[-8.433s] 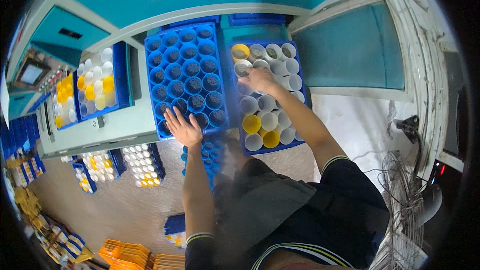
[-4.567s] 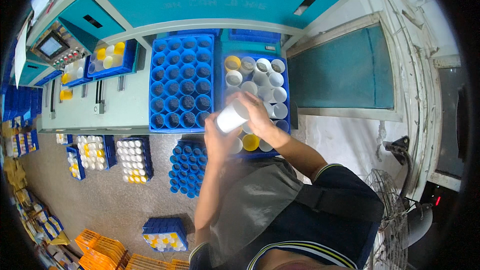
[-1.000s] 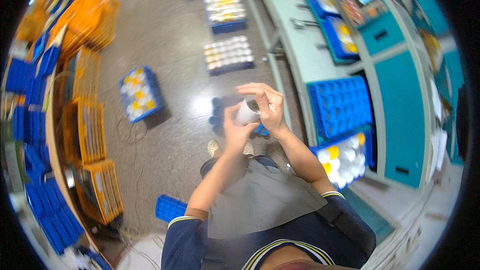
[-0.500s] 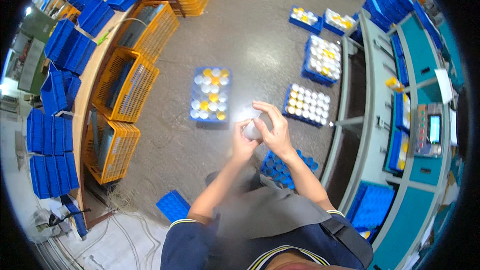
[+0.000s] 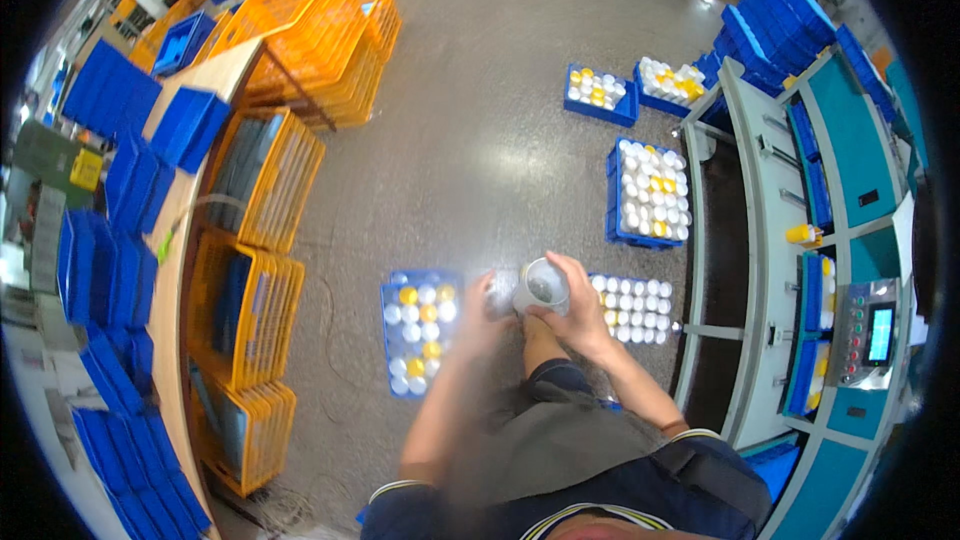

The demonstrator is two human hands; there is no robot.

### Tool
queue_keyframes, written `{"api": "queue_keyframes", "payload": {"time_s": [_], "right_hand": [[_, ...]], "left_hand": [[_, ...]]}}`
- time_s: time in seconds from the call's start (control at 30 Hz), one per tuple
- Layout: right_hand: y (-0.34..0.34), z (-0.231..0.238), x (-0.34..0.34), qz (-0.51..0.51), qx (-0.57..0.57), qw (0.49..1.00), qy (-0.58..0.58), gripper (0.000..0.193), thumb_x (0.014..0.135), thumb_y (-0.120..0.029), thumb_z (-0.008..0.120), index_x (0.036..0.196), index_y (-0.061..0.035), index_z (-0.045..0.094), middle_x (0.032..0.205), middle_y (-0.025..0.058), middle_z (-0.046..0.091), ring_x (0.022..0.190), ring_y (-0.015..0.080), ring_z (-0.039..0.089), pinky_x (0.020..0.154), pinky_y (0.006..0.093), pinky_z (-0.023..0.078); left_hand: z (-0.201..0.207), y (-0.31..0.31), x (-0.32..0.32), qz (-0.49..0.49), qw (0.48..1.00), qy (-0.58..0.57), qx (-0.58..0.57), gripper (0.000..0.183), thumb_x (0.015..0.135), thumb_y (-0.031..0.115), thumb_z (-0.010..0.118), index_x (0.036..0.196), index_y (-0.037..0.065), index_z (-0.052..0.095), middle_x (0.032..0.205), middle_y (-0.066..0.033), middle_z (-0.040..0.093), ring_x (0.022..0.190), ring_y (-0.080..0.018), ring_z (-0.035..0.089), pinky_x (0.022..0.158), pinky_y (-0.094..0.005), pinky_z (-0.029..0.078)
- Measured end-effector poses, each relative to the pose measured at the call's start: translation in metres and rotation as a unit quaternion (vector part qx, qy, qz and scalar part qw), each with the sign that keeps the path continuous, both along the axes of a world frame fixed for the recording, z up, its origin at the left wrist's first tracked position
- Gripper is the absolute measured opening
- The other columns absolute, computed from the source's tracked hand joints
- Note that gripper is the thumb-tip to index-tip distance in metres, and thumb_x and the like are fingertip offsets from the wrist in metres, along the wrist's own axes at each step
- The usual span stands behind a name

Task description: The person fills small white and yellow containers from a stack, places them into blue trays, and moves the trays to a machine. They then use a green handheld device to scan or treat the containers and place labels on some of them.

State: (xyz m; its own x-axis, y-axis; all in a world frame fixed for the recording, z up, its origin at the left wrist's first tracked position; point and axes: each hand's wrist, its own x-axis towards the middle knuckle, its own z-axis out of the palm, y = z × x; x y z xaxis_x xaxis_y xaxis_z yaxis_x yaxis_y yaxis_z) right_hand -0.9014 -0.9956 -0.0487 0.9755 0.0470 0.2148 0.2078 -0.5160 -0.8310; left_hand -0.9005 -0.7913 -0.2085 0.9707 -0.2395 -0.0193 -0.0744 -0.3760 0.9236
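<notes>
My right hand (image 5: 582, 318) is wrapped round a white cup-shaped container (image 5: 526, 302). Its round mouth is uncovered and faces up, showing a greyish inside whose contents I cannot make out. Close beside the container, to its left, my left hand (image 5: 480, 318) is smeared by motion. A pale, whitish piece (image 5: 503, 290) shows at its fingers; its kind is too blurred to tell. Beyond the left forearm, a blue tray (image 5: 385, 340) on the floor holds white and yellow round-topped pieces. Another group of white round-topped pieces (image 5: 640, 305) stands just right of my right hand.
Orange crates (image 5: 268, 315) stand along the wooden bench (image 5: 180, 330) on the left, which carries blue bins (image 5: 135, 180). More filled blue trays (image 5: 612, 230) line the floor at right, beside a grey-and-teal machine (image 5: 748, 320) with a control panel (image 5: 868, 335).
The hands, earlier closed together round the white container, have parted slightly. The container's open mouth now shows. The view has shifted, so the floor trays appear lower.
</notes>
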Motion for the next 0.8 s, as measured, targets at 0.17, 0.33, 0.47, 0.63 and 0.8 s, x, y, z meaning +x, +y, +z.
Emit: {"api": "queue_keyframes", "payload": {"time_s": [0.17, 0.33, 0.47, 0.63, 0.8], "right_hand": [[-0.077, 0.017, 0.201, -0.058, -0.05, 0.995, -0.057, 0.081, 0.073, -0.012, 0.082, 0.142, -0.0083, 0.039, 0.138, 0.0193, 0.048, 0.121, 0.0381, 0.054, 0.098, 0.0442, 0.048], [-0.125, 0.01, 0.387, -0.028, -0.099, 0.993, -0.06, 0.081, 0.073, -0.015, 0.082, 0.142, -0.0054, 0.04, 0.136, 0.0199, 0.05, 0.122, 0.0392, 0.053, 0.099, 0.0442, 0.047], [-0.143, -0.028, 0.539, 0.004, -0.082, 0.996, -0.031, 0.085, 0.07, -0.022, 0.087, 0.14, -0.0049, 0.042, 0.132, 0.0211, 0.053, 0.121, 0.0389, 0.055, 0.098, 0.0447, 0.046], [-0.176, -0.042, 0.732, -0.017, -0.08, 0.997, 0.008, 0.084, 0.069, -0.022, 0.087, 0.139, -0.0051, 0.044, 0.132, 0.0207, 0.054, 0.122, 0.038, 0.055, 0.099, 0.0438, 0.046], [-0.229, -0.023, 0.895, -0.062, -0.054, 0.997, 0.012, 0.082, 0.07, -0.017, 0.085, 0.14, -0.0041, 0.043, 0.13, 0.0197, 0.054, 0.121, 0.0379, 0.054, 0.101, 0.0419, 0.044]], "left_hand": [[-0.104, 0.103, 0.113, 0.195, 0.943, 0.243, 0.119, 0.065, 0.075, 0.018, 0.08, 0.131, -0.004, 0.056, 0.125, -0.0199, 0.064, 0.116, -0.0301, 0.062, 0.1, -0.0389, 0.049], [-0.136, 0.178, 0.113, 0.351, 0.731, 0.557, 0.181, 0.04, 0.085, 0.026, 0.07, 0.112, -0.004, 0.063, 0.106, -0.0161, 0.067, 0.094, -0.0269, 0.064, 0.082, -0.0409, 0.051], [-0.155, 0.157, 0.223, 0.386, 0.708, 0.577, 0.13, 0.031, 0.085, 0.022, 0.067, 0.104, -0.002, 0.063, 0.097, -0.0142, 0.066, 0.084, -0.0258, 0.061, 0.074, -0.0411, 0.05], [-0.189, 0.126, 0.457, 0.347, 0.742, 0.554, 0.145, 0.021, 0.084, 0.018, 0.064, 0.093, 0.0, 0.064, 0.086, -0.0119, 0.064, 0.073, -0.0245, 0.058, 0.064, -0.0414, 0.047], [-0.188, 0.062, 0.827, 0.334, 0.849, 0.379, 0.153, 0.014, 0.083, 0.014, 0.06, 0.083, 0.001, 0.065, 0.075, -0.0095, 0.061, 0.061, -0.0231, 0.055, 0.055, -0.0416, 0.045]]}}
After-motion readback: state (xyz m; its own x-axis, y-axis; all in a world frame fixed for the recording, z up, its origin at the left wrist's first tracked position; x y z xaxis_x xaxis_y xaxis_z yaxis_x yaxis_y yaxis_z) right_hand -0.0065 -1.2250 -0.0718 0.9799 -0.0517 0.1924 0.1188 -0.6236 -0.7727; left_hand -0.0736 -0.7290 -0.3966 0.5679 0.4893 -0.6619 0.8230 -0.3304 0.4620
